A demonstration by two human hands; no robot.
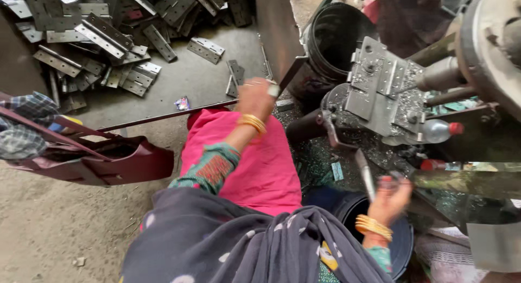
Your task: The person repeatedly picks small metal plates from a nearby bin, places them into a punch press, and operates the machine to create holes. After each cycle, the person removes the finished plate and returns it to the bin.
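Observation:
My left hand (255,96), gold bangles on its wrist, reaches out over my pink-clad knee to the edge of a dark metal tray (190,82). Its fingers are curled on a small pale metal hinge (273,90), of which only an end shows. Two loose hinges (236,74) lie just beyond it. My right hand (392,199), also in bangles, grips the grey lever handle (364,174) of a press machine. On the machine's bed sits a steel jig with hinge plates (377,85).
A large heap of steel hinges (97,39) fills the tray's far left. A black bucket (336,33) stands behind the jig, a dark blue bucket (399,245) under my right hand. A maroon plastic seat (114,163) lies at left. A red-capped bottle (440,130) lies on the machine among metal shavings.

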